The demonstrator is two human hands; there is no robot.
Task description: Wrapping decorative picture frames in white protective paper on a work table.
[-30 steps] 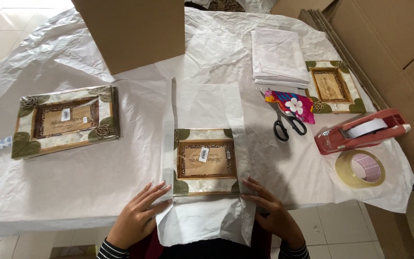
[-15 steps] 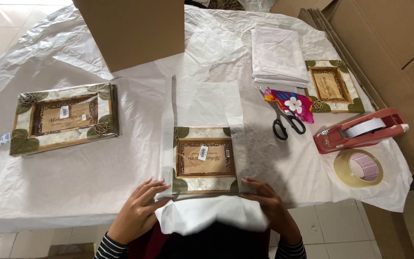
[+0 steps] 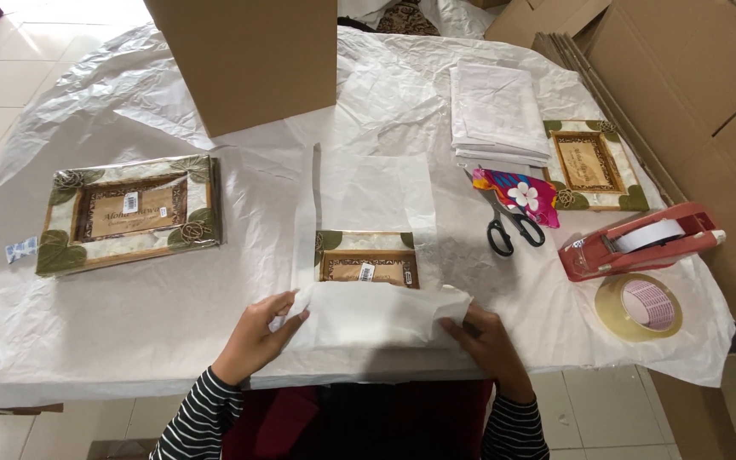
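A small wooden picture frame (image 3: 366,255) with green leaf corners lies on a sheet of white tissue paper (image 3: 376,194) at the table's near edge. The paper's near flap (image 3: 376,313) is folded up over the frame's lower half. My left hand (image 3: 257,336) pinches the flap's left end and my right hand (image 3: 485,339) holds its right end. Both hands rest at the frame's near corners.
A larger frame (image 3: 129,213) lies to the left, another small frame (image 3: 594,163) at the right. A stack of tissue sheets (image 3: 496,115), scissors (image 3: 511,223), a red tape dispenser (image 3: 641,240) and a tape roll (image 3: 639,307) are to the right. A cardboard box (image 3: 244,60) stands behind.
Both hands have lifted the near flap of the tissue paper and folded it away from me, over the lower half of the small frame.
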